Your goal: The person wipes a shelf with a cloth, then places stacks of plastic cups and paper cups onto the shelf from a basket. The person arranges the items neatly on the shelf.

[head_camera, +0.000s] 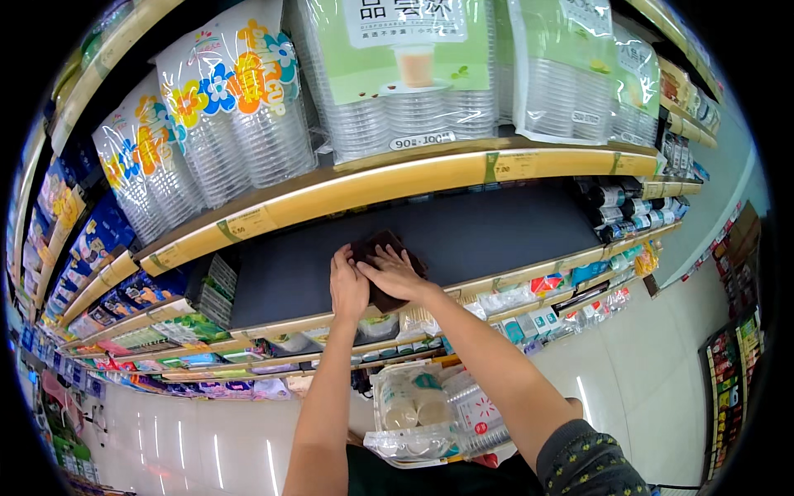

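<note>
A dark brown cloth (388, 302) lies bunched on a dark grey shelf board (496, 226) in front of me. My right hand (394, 273) rests palm down on top of it, fingers somewhat spread. At the cloth's left edge, my left hand (349, 282) has its fingers close together and bent. The two hands nearly touch at the fingertips. Whether the left fingers pinch the fabric cannot be made out. Part of the cloth is hidden beneath my hands.
Above hangs a shelf edge with price tags (397, 186), bearing bagged clear plastic cups (384, 118). Dark-capped bottles (620, 208) stand at the right end, packaged goods (217, 291) at the left. Below my arms sits a basket (428, 462) of packaged cups (406, 406).
</note>
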`<state>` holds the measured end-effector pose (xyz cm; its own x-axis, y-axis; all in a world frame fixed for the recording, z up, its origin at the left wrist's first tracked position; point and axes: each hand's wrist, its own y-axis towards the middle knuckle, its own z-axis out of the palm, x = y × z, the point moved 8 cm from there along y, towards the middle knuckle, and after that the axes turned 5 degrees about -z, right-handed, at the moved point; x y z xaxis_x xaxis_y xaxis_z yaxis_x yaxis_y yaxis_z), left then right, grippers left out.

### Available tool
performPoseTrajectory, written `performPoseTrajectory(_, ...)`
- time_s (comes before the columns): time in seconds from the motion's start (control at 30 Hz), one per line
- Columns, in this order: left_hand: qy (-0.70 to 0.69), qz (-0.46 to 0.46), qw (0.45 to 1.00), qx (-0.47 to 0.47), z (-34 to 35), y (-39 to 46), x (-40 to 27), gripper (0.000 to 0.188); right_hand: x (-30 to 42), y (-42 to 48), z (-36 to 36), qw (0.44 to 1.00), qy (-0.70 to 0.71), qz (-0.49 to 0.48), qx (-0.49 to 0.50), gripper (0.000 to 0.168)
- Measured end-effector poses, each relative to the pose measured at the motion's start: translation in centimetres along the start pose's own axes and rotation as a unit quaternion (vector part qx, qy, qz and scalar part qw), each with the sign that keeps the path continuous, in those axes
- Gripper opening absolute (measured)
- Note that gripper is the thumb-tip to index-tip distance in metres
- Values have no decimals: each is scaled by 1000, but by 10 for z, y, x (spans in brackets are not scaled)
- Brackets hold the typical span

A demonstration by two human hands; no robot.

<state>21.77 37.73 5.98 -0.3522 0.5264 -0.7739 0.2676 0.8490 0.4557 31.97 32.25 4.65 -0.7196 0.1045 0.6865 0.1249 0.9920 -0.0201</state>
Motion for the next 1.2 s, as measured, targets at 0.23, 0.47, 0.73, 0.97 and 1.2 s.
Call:
performPoseTrajectory(0.23,123,-7,990,63,5,-11,-29,28,-18,10,10,994,-105,16,21,62)
performPoseTrajectory(0.47,74,22,997,23,-11,-8,-16,25,-12,30,5,988,-152,-5,13,73)
performPoseTrajectory(0.73,234,88,965,-77,-126,14,36,20,-7,94,0,992,-100,-1,81,85)
performPoseTrajectory(0.97,157,61,971,-169,-141,10,40,21,47,152,45,990,-116,-72,28,84)
performPoseTrajectory(1.2,154,88,968,-178,-139,8,42,27,102,207,107,973,-131,-181,57,78)
